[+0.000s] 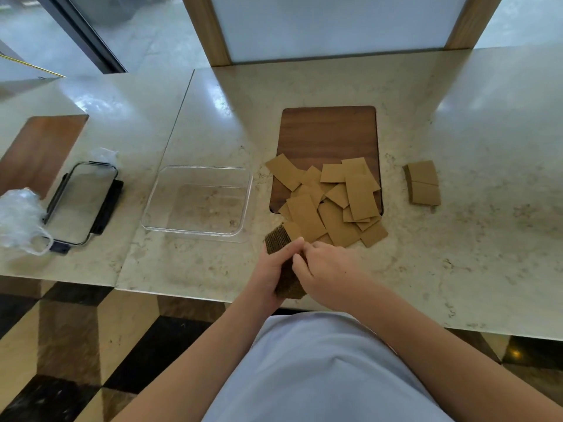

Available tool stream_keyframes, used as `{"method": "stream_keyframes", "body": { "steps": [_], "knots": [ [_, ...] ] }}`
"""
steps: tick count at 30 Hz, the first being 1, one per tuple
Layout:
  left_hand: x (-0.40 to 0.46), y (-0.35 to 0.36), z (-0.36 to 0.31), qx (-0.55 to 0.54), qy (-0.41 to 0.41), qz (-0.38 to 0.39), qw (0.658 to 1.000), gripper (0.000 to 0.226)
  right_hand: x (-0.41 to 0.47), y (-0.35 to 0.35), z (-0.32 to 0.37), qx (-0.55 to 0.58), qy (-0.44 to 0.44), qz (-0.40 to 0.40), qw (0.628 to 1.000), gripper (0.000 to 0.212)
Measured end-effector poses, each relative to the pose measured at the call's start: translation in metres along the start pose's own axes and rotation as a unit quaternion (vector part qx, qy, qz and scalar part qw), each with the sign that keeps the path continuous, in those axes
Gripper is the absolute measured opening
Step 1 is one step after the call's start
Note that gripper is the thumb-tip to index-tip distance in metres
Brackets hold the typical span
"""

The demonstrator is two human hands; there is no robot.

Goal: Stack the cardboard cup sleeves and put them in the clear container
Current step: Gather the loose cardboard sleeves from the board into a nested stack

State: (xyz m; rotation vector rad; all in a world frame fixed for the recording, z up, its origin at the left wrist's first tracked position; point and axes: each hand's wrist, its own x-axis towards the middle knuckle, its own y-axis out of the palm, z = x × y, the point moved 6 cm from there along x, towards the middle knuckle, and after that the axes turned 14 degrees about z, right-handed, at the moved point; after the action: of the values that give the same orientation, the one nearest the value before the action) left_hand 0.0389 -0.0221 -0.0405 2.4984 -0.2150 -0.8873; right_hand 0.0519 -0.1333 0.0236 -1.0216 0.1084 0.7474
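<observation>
Down at the near edge of the pale, glossy marble counter (335, 83) I had both hands wrapped round a thick stack of sleeves (281, 263), its corrugated edges showing as fine dark ribs. My left hand (271, 272) gripped the stack from its left side, fingers curled over the top, and my right hand (327, 269) closed on it from the other side, fingertips pinching the upper edge. The stack stood tilted on its edge, just short of the dark walnut-grained board (329, 132), a flat rectangle with rounded corners.

On the near half of that board lay the loose sleeves (332, 199), flat tan cardboard pieces with slightly curved ends, overlapping at all angles and spilling off the board's near edge onto the stone. To the right of the board, apart from the heap, sat a small neat pile of sleeves (423, 184), squared up in two rows.

Left of the board, close beside it, rested the clear container (152, 208), a shallow rounded rectangle of transparent plastic, with no sleeves in it. Farther left again lay its lid (82, 205), clear with black clips, and crumpled thin plastic wrap (18, 220) touching it. A second reddish wooden board (39, 150) lay behind the lid.
</observation>
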Motion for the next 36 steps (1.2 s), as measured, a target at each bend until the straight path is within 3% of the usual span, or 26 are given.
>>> {"method": "stream_keyframes", "body": {
  "steps": [4,6,8,10,13,16,22,28,31,34,36],
  "knots": [
    [-0.004,-0.003,0.008,-0.074,-0.053,0.046,0.995,0.061,0.005,0.005,-0.022,0.169,0.002,0.079,0.982,0.046],
    [-0.004,0.002,0.009,-0.132,-0.043,0.091,0.986,0.064,0.012,-0.006,-0.056,0.257,0.042,0.03,0.965,0.039],
    [-0.003,0.011,0.007,-0.177,-0.042,0.12,0.976,0.067,0.021,-0.028,-0.101,0.259,0.114,-0.082,0.956,0.024],
    [-0.002,0.021,0.004,-0.189,-0.045,0.149,0.969,0.065,0.029,-0.045,-0.146,0.243,0.215,-0.154,0.933,0.037],
    [-0.001,0.03,0.0,-0.205,-0.05,0.179,0.961,0.06,0.041,-0.049,-0.185,0.218,0.315,-0.132,0.914,0.065],
    [-0.002,0.033,-0.005,-0.215,-0.048,0.194,0.956,0.057,0.048,-0.042,-0.194,0.169,0.354,-0.096,0.915,0.065],
    [-0.005,0.028,-0.012,-0.214,-0.032,0.194,0.957,0.054,0.051,-0.033,-0.193,0.144,0.352,-0.117,0.917,0.065],
    [0.001,0.02,-0.007,-0.177,-0.042,0.127,0.975,0.074,0.043,-0.019,-0.201,0.201,0.329,-0.175,0.906,0.053],
    [0.002,0.025,-0.004,-0.15,-0.052,0.142,0.977,0.064,0.045,-0.016,-0.203,0.219,0.317,-0.203,0.9,0.041],
    [0.001,0.028,-0.005,-0.123,-0.049,0.152,0.979,0.049,0.052,-0.018,-0.194,0.263,0.257,-0.21,0.906,0.035],
    [0.001,0.025,-0.006,-0.119,-0.044,0.134,0.983,0.052,0.047,-0.025,-0.179,0.29,0.205,-0.227,0.907,0.033]
  ]
}}
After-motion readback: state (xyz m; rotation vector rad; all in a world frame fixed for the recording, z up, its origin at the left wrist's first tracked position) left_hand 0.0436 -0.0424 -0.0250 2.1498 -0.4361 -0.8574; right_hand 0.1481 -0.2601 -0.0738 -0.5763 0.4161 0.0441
